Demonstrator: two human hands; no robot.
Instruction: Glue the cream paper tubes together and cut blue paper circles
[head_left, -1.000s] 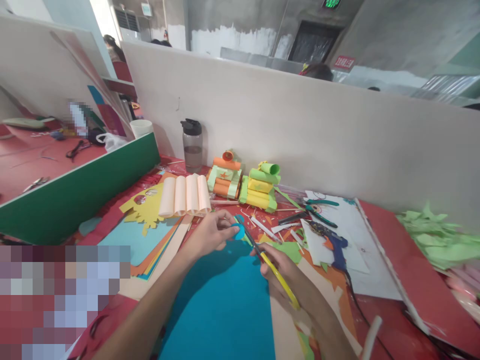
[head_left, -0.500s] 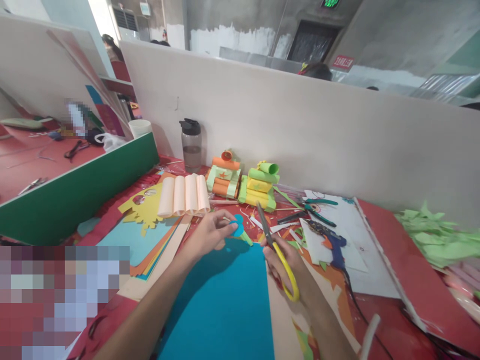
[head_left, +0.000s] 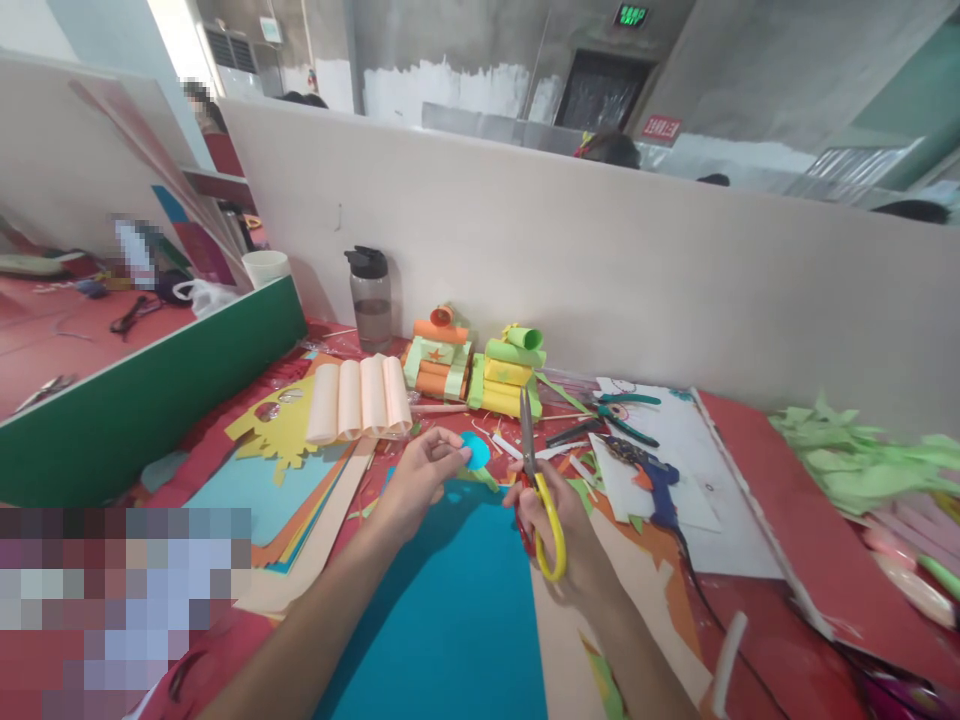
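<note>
My left hand (head_left: 424, 478) pinches a small round blue paper disc (head_left: 475, 451) by its left edge, above the table. In my right hand (head_left: 559, 510) is a pair of scissors (head_left: 528, 437) with one yellow and one red handle, blades pointing up and away from me. The blades look closed and stand apart from the disc. Beneath both hands lies a large sheet of blue paper (head_left: 442, 610). Beyond them stand an orange and pale green paper tank (head_left: 439, 355) and a yellow and green paper tank (head_left: 510, 372).
Rolled peach paper (head_left: 360, 400) and a cut yellow sheet (head_left: 274, 430) lie left, over stacked coloured paper (head_left: 244, 505). A glue gun (head_left: 652, 485) and green-handled pliers (head_left: 630, 412) lie right. Green scraps (head_left: 862, 465) are heaped far right. A bottle (head_left: 371, 305) stands by the white partition (head_left: 600, 270).
The disc has turned and now shows its round face more fully. The scissors have tilted more upright in my right hand. The whole view has shifted slightly.
</note>
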